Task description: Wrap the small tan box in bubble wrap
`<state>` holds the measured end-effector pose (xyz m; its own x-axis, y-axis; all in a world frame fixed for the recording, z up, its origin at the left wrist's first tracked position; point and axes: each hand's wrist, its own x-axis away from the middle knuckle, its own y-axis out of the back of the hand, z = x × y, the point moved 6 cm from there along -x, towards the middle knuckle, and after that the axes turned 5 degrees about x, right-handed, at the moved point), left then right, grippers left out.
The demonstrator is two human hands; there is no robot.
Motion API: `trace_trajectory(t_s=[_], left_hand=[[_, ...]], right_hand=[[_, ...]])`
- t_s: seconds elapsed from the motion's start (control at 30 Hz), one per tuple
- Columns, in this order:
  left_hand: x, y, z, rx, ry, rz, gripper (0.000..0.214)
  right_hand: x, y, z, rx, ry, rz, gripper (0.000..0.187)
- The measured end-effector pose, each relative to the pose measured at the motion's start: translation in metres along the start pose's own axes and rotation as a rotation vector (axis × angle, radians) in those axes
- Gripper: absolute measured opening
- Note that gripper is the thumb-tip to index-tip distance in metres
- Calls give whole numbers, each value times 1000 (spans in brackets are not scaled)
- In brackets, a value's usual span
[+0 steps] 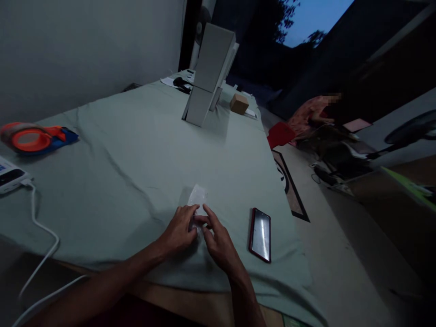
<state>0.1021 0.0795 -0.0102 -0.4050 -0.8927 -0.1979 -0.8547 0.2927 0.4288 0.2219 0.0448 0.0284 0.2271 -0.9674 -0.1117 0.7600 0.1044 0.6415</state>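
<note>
A small whitish, shiny packet (198, 195), apparently of clear plastic, lies on the cloth-covered table just in front of me. Its near part is partly hidden by my fingers. My left hand (180, 228) is closed on its left edge, thumb and fingers pinching it. From the right, my right hand (220, 238) reaches in with thumb and fingers apart, one finger stretched across to the packet. What is inside the packet I cannot make out. To the right of my right hand lies a phone (260, 234) in a dark red case.
An orange and blue tape dispenser (34, 138) and a white device (12, 175) with a white cable (44, 225) are at left. Tall white boxes (211, 63) stand farther back, near a small brown box (239, 104). Beyond the table's right edge, a person (308, 113) sits bent forward.
</note>
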Motion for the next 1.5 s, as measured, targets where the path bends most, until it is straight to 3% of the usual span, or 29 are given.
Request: trace_trajectory(t_s=[0.17,0.23,0.4,0.6,0.7,0.8,1.03,1.27,1.5], left_hand=[[-1,0,-6,-70,8,13,67],[-1,1,-7,-75,10,14,68],[-1,0,-7,-59,-22,15,69],[3,4,-21,-165,-166,2,66],[3,4,-29,-244,-223,52,62],[0,4,-35,-295,-236,140,54],[-9,3,-43,-363,-278,269,45],[-12,1,-43,-379,-229,287,29],[-9,1,-42,-372,-203,268,30]], right_hand=[[7,27,-19,-64,-263,-341,42],[8,26,-28,-83,-324,-378,41],[0,8,-34,-25,-232,-350,42],[-9,-7,-25,328,2,-267,42],[-10,-7,-27,403,19,-236,45],[-10,-4,-31,339,8,-236,46],[-16,0,-42,78,-106,-157,47],[-16,18,-81,-131,-407,-369,48],[-40,11,-95,-229,-512,-281,62]])
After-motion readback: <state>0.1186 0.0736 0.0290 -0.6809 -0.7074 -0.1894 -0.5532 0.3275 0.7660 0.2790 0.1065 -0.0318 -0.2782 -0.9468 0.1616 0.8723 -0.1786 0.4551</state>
